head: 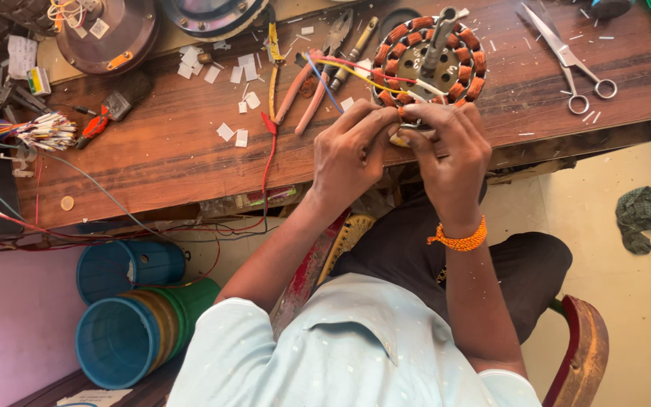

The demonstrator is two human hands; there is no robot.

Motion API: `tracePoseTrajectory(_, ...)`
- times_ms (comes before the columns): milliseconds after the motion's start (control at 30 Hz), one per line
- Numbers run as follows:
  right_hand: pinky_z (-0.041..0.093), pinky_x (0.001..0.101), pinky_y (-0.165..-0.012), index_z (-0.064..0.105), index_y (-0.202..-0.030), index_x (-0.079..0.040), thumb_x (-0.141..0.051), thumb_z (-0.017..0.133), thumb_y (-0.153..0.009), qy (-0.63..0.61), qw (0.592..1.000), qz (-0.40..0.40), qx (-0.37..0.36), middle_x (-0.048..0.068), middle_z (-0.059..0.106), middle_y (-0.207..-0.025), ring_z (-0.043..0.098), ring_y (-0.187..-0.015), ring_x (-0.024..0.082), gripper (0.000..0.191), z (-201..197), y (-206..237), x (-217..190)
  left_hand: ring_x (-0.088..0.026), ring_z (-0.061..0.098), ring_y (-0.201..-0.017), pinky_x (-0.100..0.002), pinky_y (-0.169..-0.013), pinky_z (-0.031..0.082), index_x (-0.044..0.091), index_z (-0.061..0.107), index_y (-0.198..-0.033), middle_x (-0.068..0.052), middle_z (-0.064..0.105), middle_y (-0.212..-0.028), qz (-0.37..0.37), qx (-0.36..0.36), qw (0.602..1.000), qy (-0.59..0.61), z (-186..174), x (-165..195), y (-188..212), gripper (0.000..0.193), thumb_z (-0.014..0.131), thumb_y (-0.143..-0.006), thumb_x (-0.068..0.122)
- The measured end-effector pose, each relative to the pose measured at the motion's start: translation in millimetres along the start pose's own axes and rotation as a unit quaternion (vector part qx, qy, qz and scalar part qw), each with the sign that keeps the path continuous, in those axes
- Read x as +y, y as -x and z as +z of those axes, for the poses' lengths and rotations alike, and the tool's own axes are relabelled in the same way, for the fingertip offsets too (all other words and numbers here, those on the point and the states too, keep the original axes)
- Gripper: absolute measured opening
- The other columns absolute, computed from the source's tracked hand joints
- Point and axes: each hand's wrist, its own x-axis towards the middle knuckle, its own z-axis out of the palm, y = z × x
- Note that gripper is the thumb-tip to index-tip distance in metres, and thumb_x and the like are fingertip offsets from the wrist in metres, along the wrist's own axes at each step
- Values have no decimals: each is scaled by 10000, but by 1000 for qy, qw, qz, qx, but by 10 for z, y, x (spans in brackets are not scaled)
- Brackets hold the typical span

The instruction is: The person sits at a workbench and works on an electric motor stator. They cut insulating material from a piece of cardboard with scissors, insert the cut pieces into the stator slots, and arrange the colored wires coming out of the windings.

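A round motor stator (pixel 429 60) with copper-coloured windings and a steel shaft lies on the wooden workbench (pixel 160 151), at its near edge. Coloured wires (pixel 348 69), red, yellow, blue and white, run from it to the left. My left hand (pixel 349 151) and my right hand (pixel 450 147) meet at the stator's near rim. Their fingertips pinch a small part or wire end there, which the fingers hide. An orange thread band circles my right wrist.
Pliers (pixel 307 87) with pink handles lie left of the stator; scissors (pixel 570 60) lie to its right. White paper bits, a wire bundle (pixel 39 132) and another motor housing (pixel 107 34) sit at the left. Stacked blue and green buckets (pixel 133 324) stand on the floor.
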Motion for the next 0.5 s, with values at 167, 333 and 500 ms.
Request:
tracePoseTrajectory(167, 549, 358, -880, 740, -1101, -50, 17, 805, -951, 18, 999, -28, 34, 76, 741, -1082, 645, -983, 236, 176, 83, 35, 41, -254, 697, -891, -364, -815, 558, 80, 693, -1141, -49, 678, -1039, 28, 14, 999, 3, -3, -9, -1, 216, 726, -946, -7)
tracePoseTrajectory(333, 552, 348, -893, 714, -1095, -42, 46, 770, -986, 7, 999, -21, 38, 69, 725, -1091, 669, -995, 227, 151, 89, 33, 89, -183, 725, -865, -304, -695, 581, 45, 649, -1197, -85, 661, -1045, -63, -67, 991, 99, -96, 52, -1, 260, 754, -960, 57)
tracePoseTrajectory(500, 556, 363, -917, 736, -1076, -54, 29, 809, -954, -3, 999, -33, 6, 65, 722, -1083, 670, -1029, 229, 165, 5, 2, 104, -155, 763, -887, -262, -654, 618, 38, 597, -1279, -94, 687, -1165, -92, -44, 991, 89, -185, 50, 144, 338, 715, -963, 42)
